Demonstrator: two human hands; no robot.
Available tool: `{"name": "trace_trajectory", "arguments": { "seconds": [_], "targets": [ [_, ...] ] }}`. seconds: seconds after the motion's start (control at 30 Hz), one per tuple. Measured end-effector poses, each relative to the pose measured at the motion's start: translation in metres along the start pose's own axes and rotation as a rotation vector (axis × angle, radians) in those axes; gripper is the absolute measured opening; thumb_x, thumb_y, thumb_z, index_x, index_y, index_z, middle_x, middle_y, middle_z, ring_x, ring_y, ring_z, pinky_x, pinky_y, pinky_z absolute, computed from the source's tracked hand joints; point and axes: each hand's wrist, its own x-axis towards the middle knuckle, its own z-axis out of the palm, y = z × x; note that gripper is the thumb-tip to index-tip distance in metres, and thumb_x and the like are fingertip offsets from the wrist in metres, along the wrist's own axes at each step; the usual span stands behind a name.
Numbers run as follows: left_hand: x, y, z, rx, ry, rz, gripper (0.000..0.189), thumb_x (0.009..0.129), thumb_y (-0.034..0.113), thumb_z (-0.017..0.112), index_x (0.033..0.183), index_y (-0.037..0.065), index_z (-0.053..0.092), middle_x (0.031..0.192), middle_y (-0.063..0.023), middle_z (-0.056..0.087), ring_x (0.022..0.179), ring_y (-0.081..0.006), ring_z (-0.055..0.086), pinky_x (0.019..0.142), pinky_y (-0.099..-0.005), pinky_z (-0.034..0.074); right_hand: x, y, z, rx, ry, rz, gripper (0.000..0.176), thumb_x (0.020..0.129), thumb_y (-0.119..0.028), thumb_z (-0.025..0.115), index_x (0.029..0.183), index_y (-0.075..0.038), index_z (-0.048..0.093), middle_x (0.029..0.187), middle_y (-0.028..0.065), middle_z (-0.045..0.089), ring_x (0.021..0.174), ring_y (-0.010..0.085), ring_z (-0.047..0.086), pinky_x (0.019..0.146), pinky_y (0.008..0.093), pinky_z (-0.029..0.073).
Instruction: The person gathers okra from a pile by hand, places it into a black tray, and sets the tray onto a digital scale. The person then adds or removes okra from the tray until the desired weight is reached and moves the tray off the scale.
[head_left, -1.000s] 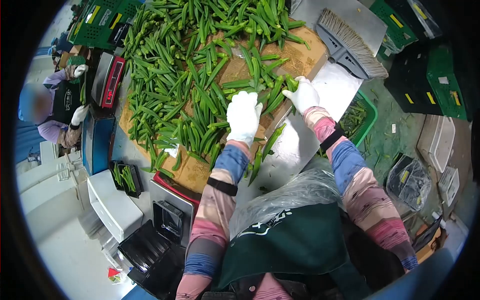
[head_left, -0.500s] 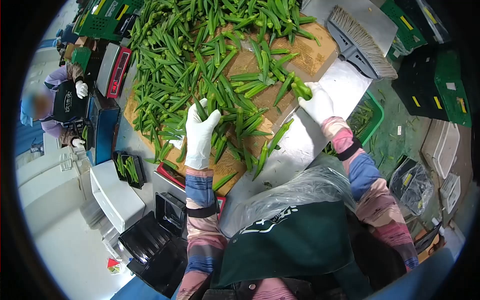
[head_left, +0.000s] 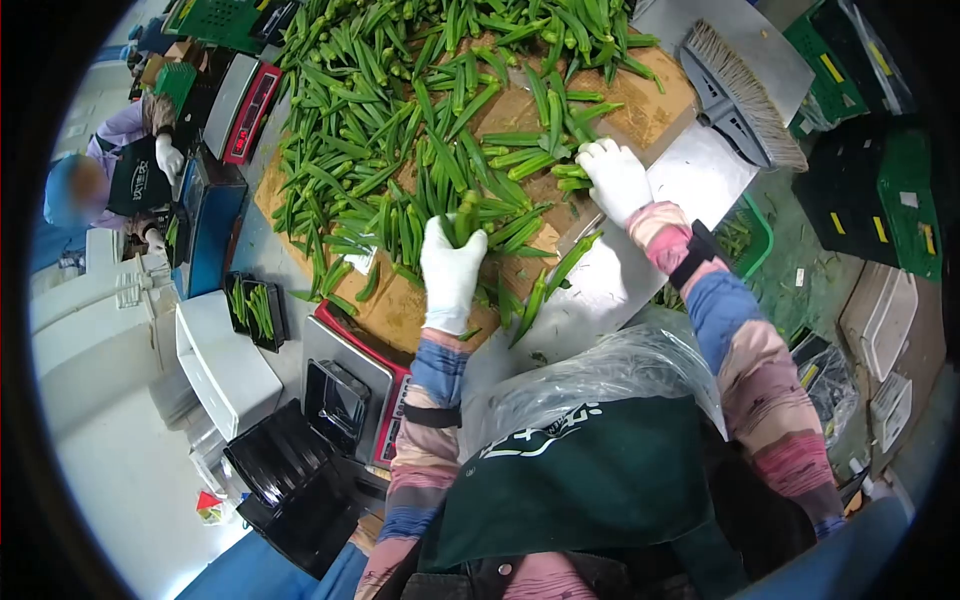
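Green okra pods [head_left: 345,150] lie heaped over a cardboard-covered table [head_left: 640,100]. My left hand [head_left: 453,275], in a white glove, is closed around okra [head_left: 467,212] at the near side of the heap, thumb and fingers on either side of it. At the right edge of the heap is my gloved right hand [head_left: 615,182], its fingers curled down over okra pods [head_left: 570,178] whose ends stick out to the left. The fingertips there are partly hidden. A few loose pods [head_left: 573,258] rest on the metal edge between my hands.
A red-framed scale [head_left: 375,375] with a black tray [head_left: 335,400] stands left of my arm. Black trays [head_left: 280,460] are stacked below it. A grey brush [head_left: 735,100] lies at the right, above a green basket [head_left: 755,235]. Across the left side, a co-worker [head_left: 125,175] stands near another scale [head_left: 240,110].
My left hand has moved right and slightly down, with okra in its grasp. The right hand has moved up and left, bringing its okra down to the pods on the cardboard. The view has shifted slightly.
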Motion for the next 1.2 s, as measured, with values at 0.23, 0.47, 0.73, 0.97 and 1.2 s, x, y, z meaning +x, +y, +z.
{"name": "trace_trajectory", "arguments": {
  "seconds": [0.23,0.47,0.73,0.97,1.2],
  "targets": [
    [-0.053,0.007,-0.037,0.169,-0.199,-0.075,0.016,0.080,0.004,0.066,0.095,0.001,0.064,0.088,-0.0026,0.067,0.078,-0.0097,0.059,0.073,-0.0255,0.049,0.015,0.013,-0.002,-0.186,-0.255,-0.138,0.017,0.074,-0.013,0.067,0.089,-0.012,0.060,0.086,0.0082,0.062,0.089,0.0269,0.061,0.075,0.0376,0.048],
    [-0.127,-0.037,0.023,0.782,-0.250,0.471,0.037,0.072,0.010,0.072,0.107,0.007,0.061,0.105,-0.0125,0.065,0.093,-0.0333,0.063,0.079,-0.0433,0.051,-0.026,-0.045,-0.051,0.234,-0.335,-0.246,0.030,0.068,-0.019,0.073,0.094,-0.010,0.060,0.090,0.0080,0.062,0.093,0.0282,0.059,0.082,0.0401,0.046],
    [-0.136,-0.019,0.004,0.543,-0.073,0.191,0.039,0.072,0.005,0.071,0.109,0.005,0.061,0.102,-0.0146,0.066,0.096,-0.0345,0.065,0.082,-0.0421,0.052,-0.077,-0.059,-0.006,0.144,-0.268,-0.350,0.028,0.077,-0.015,0.061,0.104,-0.007,0.061,0.091,0.0084,0.060,0.090,0.0265,0.060,0.080,0.0384,0.048],
    [-0.128,-0.047,-0.066,0.894,0.189,0.175,0.025,0.074,0.005,0.069,0.098,0.007,0.064,0.090,-0.0142,0.062,0.087,-0.0353,0.061,0.079,-0.0445,0.050,-0.075,-0.082,-0.037,0.821,-0.521,0.396,0.047,0.068,-0.018,0.075,0.113,-0.012,0.063,0.098,0.0133,0.066,0.098,0.0307,0.065,0.084,0.0389,0.053],
    [-0.124,-0.078,-0.069,1.119,-0.059,0.099,0.014,0.081,0.004,0.061,0.094,0.009,0.057,0.087,-0.0137,0.063,0.086,-0.0352,0.063,0.075,-0.0463,0.051,-0.013,-0.117,-0.009,0.326,-0.098,-0.218,0.047,0.074,-0.010,0.071,0.120,-0.009,0.059,0.103,0.0101,0.061,0.099,0.0281,0.061,0.082,0.0386,0.049]
  ]
}}
